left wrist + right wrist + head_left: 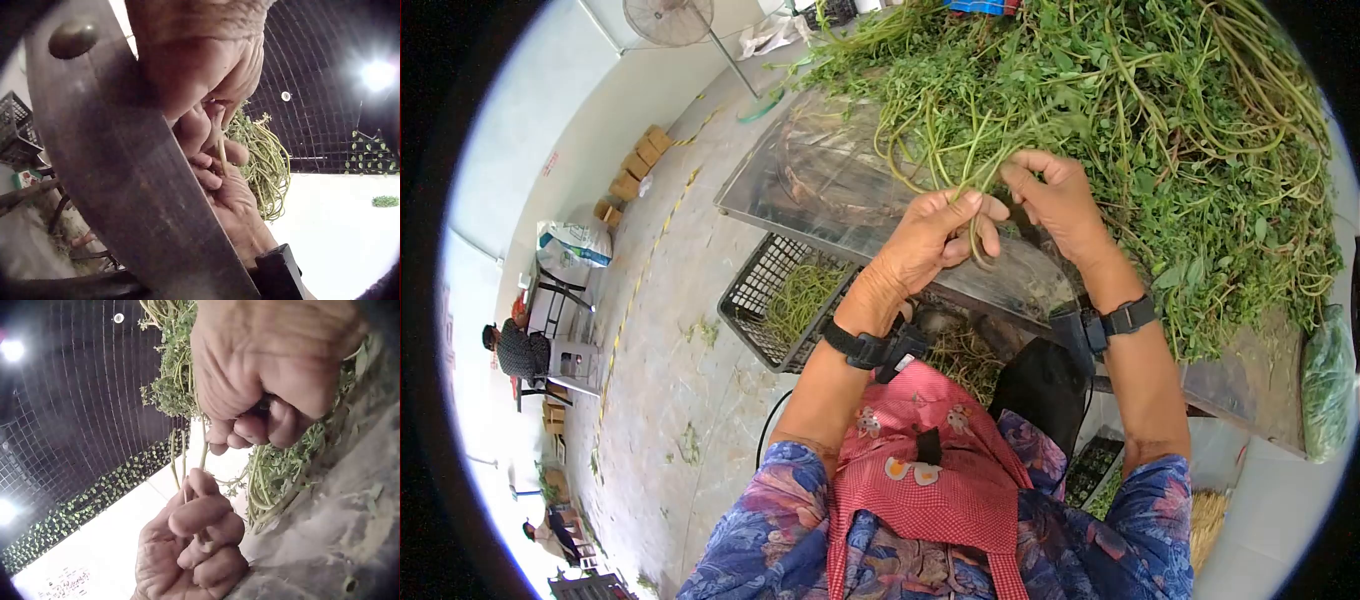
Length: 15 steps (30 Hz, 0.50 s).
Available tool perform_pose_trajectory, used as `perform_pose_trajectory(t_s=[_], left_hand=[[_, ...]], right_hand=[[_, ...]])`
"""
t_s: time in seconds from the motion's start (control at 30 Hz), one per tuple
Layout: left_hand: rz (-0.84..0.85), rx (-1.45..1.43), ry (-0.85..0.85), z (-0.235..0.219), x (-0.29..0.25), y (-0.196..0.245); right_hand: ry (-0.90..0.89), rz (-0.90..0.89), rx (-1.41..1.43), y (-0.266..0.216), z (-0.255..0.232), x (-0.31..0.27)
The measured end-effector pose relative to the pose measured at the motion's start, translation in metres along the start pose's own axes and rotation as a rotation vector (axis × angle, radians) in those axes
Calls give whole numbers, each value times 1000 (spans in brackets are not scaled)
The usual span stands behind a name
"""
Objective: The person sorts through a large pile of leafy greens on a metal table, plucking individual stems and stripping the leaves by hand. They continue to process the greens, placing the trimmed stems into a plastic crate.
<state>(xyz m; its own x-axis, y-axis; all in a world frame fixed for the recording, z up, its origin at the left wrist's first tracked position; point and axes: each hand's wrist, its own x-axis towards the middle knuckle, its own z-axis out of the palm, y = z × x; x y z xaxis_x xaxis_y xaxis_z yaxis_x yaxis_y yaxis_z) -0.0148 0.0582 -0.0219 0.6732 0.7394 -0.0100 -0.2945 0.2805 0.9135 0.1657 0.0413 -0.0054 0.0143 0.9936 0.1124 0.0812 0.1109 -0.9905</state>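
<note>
A leafy heap [1140, 150] covers much of the metal table [760, 190]. Over its near edge, the left hand [940, 235] pinches a few green stems [205, 447]; the right hand [1055, 205] curls close by, though I can't tell whether it grips one. A firm, light pinch probably serves best, sparing the stems bruises. Only the wrist views show dark netting [312, 69]; only the head view shows stems lying in the black crate [752, 277].
</note>
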Motion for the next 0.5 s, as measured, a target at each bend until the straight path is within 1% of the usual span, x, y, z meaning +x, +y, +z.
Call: perform_pose_trajectory(t_s=[0.03,0.1,0.13,0.17,0.2,0.23,0.27,0.3,0.37,0.4,0.5], left_hand=[[-2,41,7,3,2,3],[-3,81,18,3,6,4],[25,96,49,1,9,1],[54,112,80,0,11,-1],[54,113,79,-1,12,-3],[81,97,117,-1,13,-5],[107,80,154,0,13,-7],[107,79,152,1,12,-8],[172,26,163,2,10,-8],[174,25,165,1,10,-9],[206,-35,148,-3,10,-8]], right_hand=[[2,0,-1,0,1,-1],[17,-213,-326,3,5,-1],[29,-274,-386,7,4,2],[28,-275,-385,10,4,5],[212,-293,-424,12,3,7],[400,-309,-462,13,1,10],[406,-106,-162,14,-6,12],[408,-106,-163,12,-13,10],[167,15,429,8,-22,6],[132,20,515,8,-20,6],[105,31,593,2,-12,4]])
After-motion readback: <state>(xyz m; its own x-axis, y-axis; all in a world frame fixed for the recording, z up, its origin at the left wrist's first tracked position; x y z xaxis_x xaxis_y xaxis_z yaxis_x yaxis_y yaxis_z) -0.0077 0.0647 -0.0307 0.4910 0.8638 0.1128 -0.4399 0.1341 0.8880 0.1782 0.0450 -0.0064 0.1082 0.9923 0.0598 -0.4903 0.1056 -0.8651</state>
